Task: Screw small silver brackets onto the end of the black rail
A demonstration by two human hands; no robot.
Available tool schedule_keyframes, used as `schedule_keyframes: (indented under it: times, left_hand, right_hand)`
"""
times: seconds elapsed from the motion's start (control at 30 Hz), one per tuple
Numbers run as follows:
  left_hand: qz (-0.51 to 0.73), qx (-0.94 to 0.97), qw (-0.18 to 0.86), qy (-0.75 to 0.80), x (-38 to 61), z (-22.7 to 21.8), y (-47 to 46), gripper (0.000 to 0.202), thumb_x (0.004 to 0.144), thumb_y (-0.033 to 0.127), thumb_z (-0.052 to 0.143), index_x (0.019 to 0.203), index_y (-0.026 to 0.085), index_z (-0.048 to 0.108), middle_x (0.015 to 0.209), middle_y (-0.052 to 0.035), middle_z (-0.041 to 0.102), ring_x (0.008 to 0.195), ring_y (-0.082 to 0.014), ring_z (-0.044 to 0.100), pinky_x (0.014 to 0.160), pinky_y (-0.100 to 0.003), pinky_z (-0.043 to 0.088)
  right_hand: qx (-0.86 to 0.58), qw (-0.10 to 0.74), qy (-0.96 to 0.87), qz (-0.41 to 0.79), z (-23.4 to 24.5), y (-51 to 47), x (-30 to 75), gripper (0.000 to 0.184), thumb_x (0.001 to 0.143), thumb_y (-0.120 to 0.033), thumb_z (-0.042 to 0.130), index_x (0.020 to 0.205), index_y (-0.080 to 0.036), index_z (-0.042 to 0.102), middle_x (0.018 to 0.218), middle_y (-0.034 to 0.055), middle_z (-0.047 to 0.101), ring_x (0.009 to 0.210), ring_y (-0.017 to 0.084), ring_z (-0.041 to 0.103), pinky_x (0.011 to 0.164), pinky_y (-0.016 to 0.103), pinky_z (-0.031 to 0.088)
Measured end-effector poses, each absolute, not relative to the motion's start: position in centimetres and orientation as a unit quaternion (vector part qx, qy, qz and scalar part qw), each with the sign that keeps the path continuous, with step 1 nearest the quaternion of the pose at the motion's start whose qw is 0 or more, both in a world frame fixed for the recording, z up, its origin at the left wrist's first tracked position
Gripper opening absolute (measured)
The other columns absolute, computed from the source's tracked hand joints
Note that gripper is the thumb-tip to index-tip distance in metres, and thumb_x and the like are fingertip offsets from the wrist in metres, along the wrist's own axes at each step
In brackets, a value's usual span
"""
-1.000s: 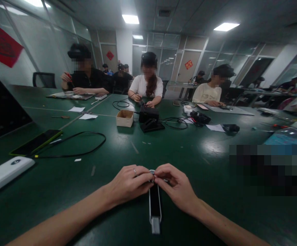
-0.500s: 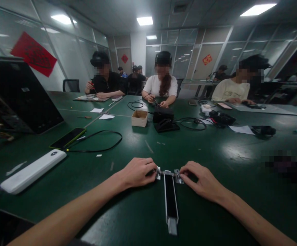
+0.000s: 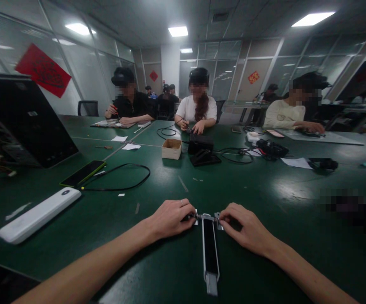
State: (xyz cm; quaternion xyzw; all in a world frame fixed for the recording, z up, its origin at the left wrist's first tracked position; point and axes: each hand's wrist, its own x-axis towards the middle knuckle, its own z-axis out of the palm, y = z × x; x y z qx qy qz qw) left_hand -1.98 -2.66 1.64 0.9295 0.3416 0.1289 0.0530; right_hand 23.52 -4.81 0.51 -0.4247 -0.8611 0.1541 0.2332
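Note:
In front of me on the green table lies a long, narrow part [image 3: 211, 249] with a black middle, a silver-white frame and a pale tab at its near end. A thin crosspiece with small metal brackets sits at its far end. My left hand [image 3: 173, 217] pinches the left bracket [image 3: 196, 218] between thumb and fingers. On the other side, the right bracket [image 3: 218, 221] is gripped by the fingertips of my right hand [image 3: 245, 226]. Both hands are closed, and the fingers partly hide the brackets.
To the left lie a white power bank-like case [image 3: 40, 215], a phone [image 3: 83, 173] and a looped black cable [image 3: 132, 187]. A black computer case [image 3: 34, 122] stands beyond them. Ahead are a small open box [image 3: 171, 150] and a black device [image 3: 201, 144]. Several people sit across the table.
My right hand has edged inward and covers more of the right bracket. The view has tilted up slightly, so everything sits a little lower. The long part stays between my hands.

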Motion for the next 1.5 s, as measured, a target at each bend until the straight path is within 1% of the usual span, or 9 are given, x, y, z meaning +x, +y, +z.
schedule_keyframes:
  times: [0.37, 0.6, 0.73, 0.8, 0.97, 1.13, 1.33, 1.5]
  left_hand:
    - [0.152, 0.926, 0.089, 0.334, -1.99, 2.03, -2.86, 0.014, 0.087, 0.023, 0.052, 0.095, 0.016, 0.062, 0.088, -0.0025, 0.062, 0.069, -0.0131, 0.059, 0.06, -0.022, 0.045]
    - [0.157, 0.916, 0.122, 0.348, -1.89, 2.24, -2.92, 0.013, 0.084, 0.022, 0.057, 0.095, 0.016, 0.059, 0.089, -0.0025, 0.062, 0.071, -0.0138, 0.059, 0.062, -0.023, 0.047]
    - [0.177, 0.914, 0.139, 0.336, -1.88, 2.32, -3.03, 0.011, 0.086, 0.02, 0.053, 0.094, 0.015, 0.059, 0.087, -0.0029, 0.062, 0.072, -0.0135, 0.059, 0.064, -0.023, 0.047]
    - [0.182, 0.913, 0.139, 0.337, -1.87, 2.16, -3.0, 0.011, 0.087, 0.019, 0.052, 0.093, 0.015, 0.059, 0.087, -0.0033, 0.062, 0.072, -0.0137, 0.059, 0.065, -0.023, 0.047]
    - [0.162, 0.91, 0.121, 0.361, -1.91, 1.64, -2.81, 0.015, 0.086, 0.024, 0.054, 0.097, 0.016, 0.059, 0.091, -0.0039, 0.062, 0.075, -0.0154, 0.06, 0.067, -0.025, 0.048]
    - [0.163, 0.913, 0.121, 0.354, -1.96, 1.64, -2.82, 0.014, 0.085, 0.024, 0.055, 0.096, 0.016, 0.059, 0.09, -0.0036, 0.061, 0.075, -0.0152, 0.06, 0.066, -0.025, 0.048]
    - [0.174, 0.914, 0.12, 0.345, -1.92, 1.95, -2.96, 0.014, 0.087, 0.023, 0.051, 0.095, 0.015, 0.059, 0.089, -0.0039, 0.061, 0.073, -0.0146, 0.059, 0.065, -0.025, 0.048]
    - [0.156, 0.915, 0.113, 0.355, -1.91, 1.94, -2.89, 0.015, 0.087, 0.025, 0.052, 0.096, 0.015, 0.059, 0.089, -0.0041, 0.061, 0.073, -0.015, 0.06, 0.064, -0.024, 0.048]
  right_hand:
    - [-0.426, 0.232, -0.859, 0.166, 0.54, -4.89, 23.54, 0.015, 0.087, -0.024, 0.048, 0.088, -0.018, 0.062, 0.082, 0.0047, 0.06, 0.073, 0.016, 0.055, 0.064, 0.029, 0.046]
    - [-0.425, 0.23, -0.858, 0.173, 0.7, -4.94, 23.43, 0.014, 0.086, -0.022, 0.048, 0.088, -0.018, 0.061, 0.082, 0.0051, 0.059, 0.073, 0.016, 0.055, 0.063, 0.031, 0.047]
    - [-0.423, 0.231, -0.859, 0.173, 0.75, -4.95, 23.47, 0.014, 0.086, -0.022, 0.048, 0.088, -0.018, 0.061, 0.081, 0.0051, 0.06, 0.073, 0.016, 0.055, 0.063, 0.031, 0.047]
    - [-0.424, 0.23, -0.86, 0.169, 0.75, -4.95, 23.5, 0.014, 0.087, -0.022, 0.048, 0.087, -0.018, 0.061, 0.082, 0.0054, 0.06, 0.074, 0.017, 0.055, 0.064, 0.032, 0.047]
    - [-0.426, 0.232, -0.857, 0.172, 0.65, -4.96, 23.48, 0.014, 0.087, -0.022, 0.047, 0.09, -0.017, 0.06, 0.082, 0.0052, 0.059, 0.074, 0.016, 0.054, 0.065, 0.031, 0.046]
    - [-0.431, 0.233, -0.855, 0.169, 0.65, -4.97, 23.45, 0.012, 0.085, -0.021, 0.049, 0.089, -0.017, 0.06, 0.081, 0.005, 0.058, 0.073, 0.016, 0.054, 0.065, 0.031, 0.046]
    - [-0.422, 0.232, -0.86, 0.168, 0.54, -4.93, 23.62, 0.016, 0.089, -0.023, 0.045, 0.092, -0.019, 0.061, 0.083, 0.0049, 0.059, 0.074, 0.016, 0.054, 0.065, 0.031, 0.046]
    - [-0.42, 0.255, -0.858, 0.151, 0.6, -5.0, 23.49, 0.015, 0.088, -0.023, 0.046, 0.09, -0.018, 0.061, 0.081, 0.005, 0.059, 0.072, 0.016, 0.055, 0.063, 0.03, 0.046]
